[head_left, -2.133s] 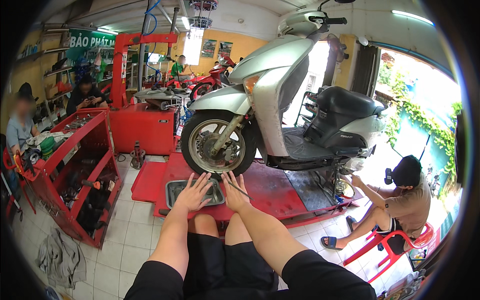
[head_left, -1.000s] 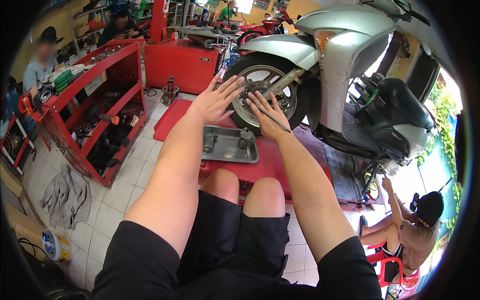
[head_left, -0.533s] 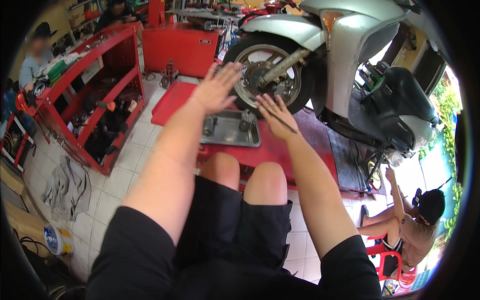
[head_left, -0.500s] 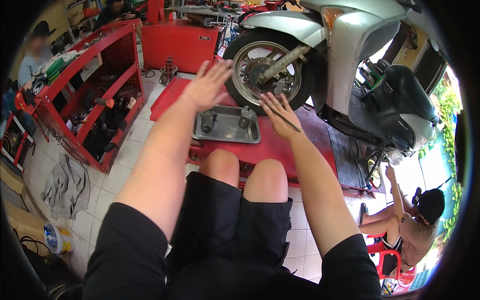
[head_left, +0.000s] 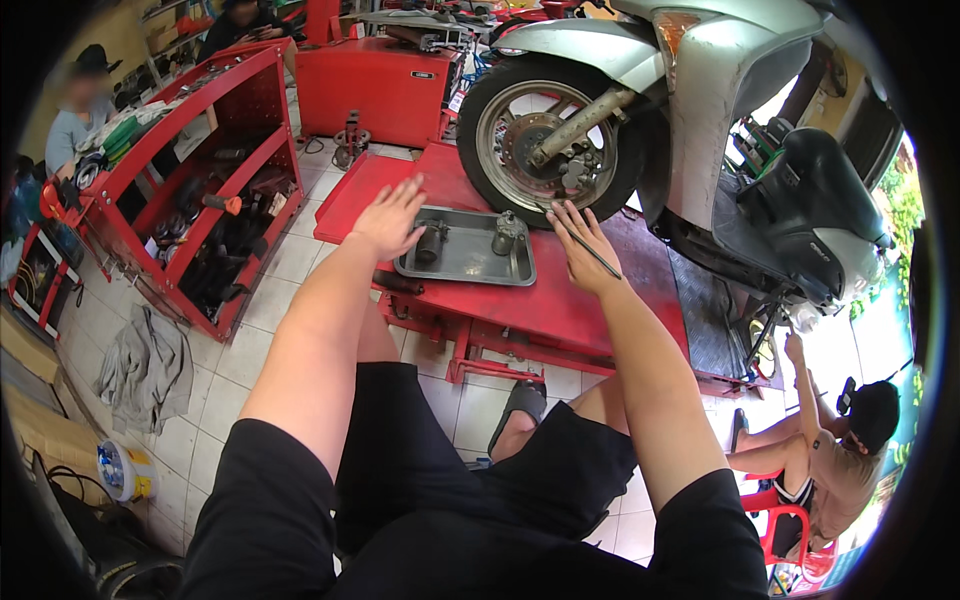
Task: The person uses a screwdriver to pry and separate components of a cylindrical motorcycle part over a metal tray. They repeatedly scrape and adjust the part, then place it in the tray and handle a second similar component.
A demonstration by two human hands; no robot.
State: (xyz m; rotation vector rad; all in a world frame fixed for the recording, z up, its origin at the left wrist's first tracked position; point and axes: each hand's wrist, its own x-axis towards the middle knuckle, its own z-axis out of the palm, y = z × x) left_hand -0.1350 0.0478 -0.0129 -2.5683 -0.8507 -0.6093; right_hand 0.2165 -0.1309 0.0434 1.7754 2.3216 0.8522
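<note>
A thin dark rod (head_left: 593, 252) lay across the back of the right hand (head_left: 582, 250), gripped between its fingers, just right of a grey metal tray (head_left: 470, 268) on the red lift platform (head_left: 560, 305). The left hand (head_left: 388, 217) hovered at the tray's left edge, fingers spread wide and holding nothing. Two small metal parts (head_left: 508, 235) stood in the tray, below the scooter's front wheel (head_left: 550, 135).

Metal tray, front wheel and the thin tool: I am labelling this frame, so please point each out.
metal tray (head_left: 470, 262): head view, bare floor of the tray.
front wheel (head_left: 487, 85): head view, upper left of the tyre.
thin tool (head_left: 592, 251): head view, mid-shaft, across the right hand (head_left: 585, 252).
</note>
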